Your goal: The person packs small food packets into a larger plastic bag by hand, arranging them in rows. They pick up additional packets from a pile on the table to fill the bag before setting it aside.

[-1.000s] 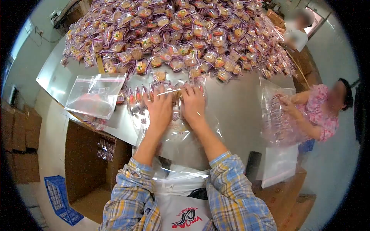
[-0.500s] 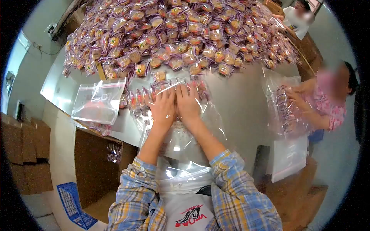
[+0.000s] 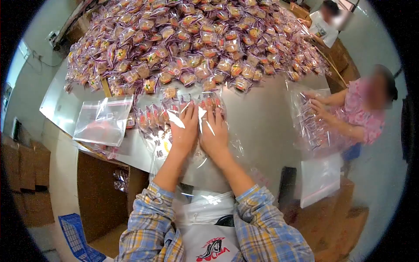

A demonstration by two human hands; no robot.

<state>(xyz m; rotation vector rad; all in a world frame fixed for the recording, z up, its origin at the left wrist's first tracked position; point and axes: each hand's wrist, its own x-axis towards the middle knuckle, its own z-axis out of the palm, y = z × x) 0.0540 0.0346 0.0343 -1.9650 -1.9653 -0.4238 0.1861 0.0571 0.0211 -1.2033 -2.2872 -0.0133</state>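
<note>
A large clear plastic bag (image 3: 163,146) lies in front of me with wrapped small cakes (image 3: 150,118) standing in a tight row at its far end. My left hand (image 3: 185,131) rests against the cakes, fingers stretched forward. Beside it, my right hand (image 3: 214,135) lies with straight fingers touching the cakes on the right of the row. Bright film glare crosses the fingers of both hands, so they appear to be inside the bag. Neither hand is wrapped round a cake. The near part of the bag reaches toward my waist.
A huge heap of wrapped cakes (image 3: 192,43) covers the back of the metal table (image 3: 266,126). Flat clear bags (image 3: 102,122) lie at left, more bags (image 3: 321,179) at right. A co-worker (image 3: 355,109) handles a filled bag (image 3: 310,126). Below left are a cardboard box (image 3: 98,196) and blue crate (image 3: 76,236).
The bag's film has settled lower around my hands, and the cake row shows more plainly. My fingers stay stretched at the cakes. The whole view has shifted slightly.
</note>
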